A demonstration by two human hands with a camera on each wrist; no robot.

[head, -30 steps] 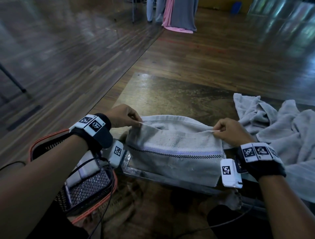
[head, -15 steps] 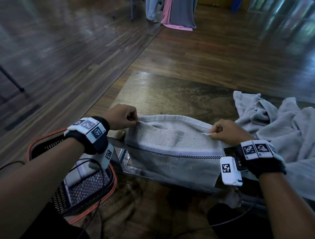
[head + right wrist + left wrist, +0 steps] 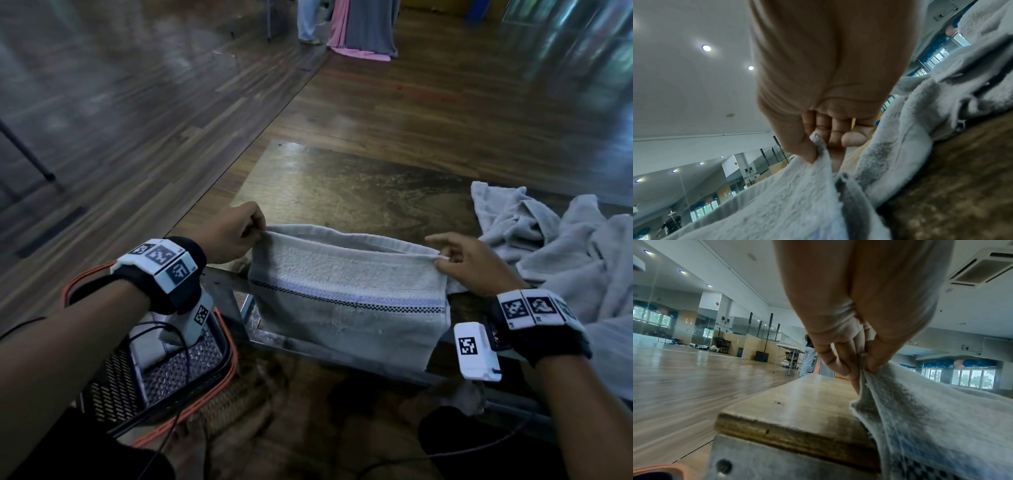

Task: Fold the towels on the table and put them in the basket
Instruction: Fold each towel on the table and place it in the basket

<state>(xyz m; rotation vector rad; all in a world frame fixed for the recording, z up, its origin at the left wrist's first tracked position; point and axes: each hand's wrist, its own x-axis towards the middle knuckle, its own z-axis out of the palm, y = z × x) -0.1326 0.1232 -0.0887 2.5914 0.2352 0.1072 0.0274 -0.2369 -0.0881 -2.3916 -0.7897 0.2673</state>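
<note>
A grey towel [image 3: 346, 291] with a blue and black checked stripe hangs folded over the near edge of the wooden table [image 3: 342, 185]. My left hand [image 3: 236, 233] pinches its upper left corner, seen close in the left wrist view as the towel [image 3: 920, 410] caught between thumb and fingers of the left hand [image 3: 861, 366]. My right hand [image 3: 469, 263] pinches the upper right corner; the right wrist view shows the right hand [image 3: 818, 151] with thumb pressed on the towel [image 3: 777, 203]. A black mesh basket [image 3: 113, 387] with an orange rim sits low at the left, holding a folded towel [image 3: 150, 346].
A heap of loose grey towels [image 3: 565, 260] lies on the table's right side, close to my right hand. Beyond the table stretches wooden floor [image 3: 137, 102]. A person [image 3: 308, 20] and hanging pink and grey cloth [image 3: 363, 31] stand far back.
Both hands keep pinching the towel's top corners and have drawn slightly apart, pulling the top edge straighter. The towel has stayed on the table's edge.
</note>
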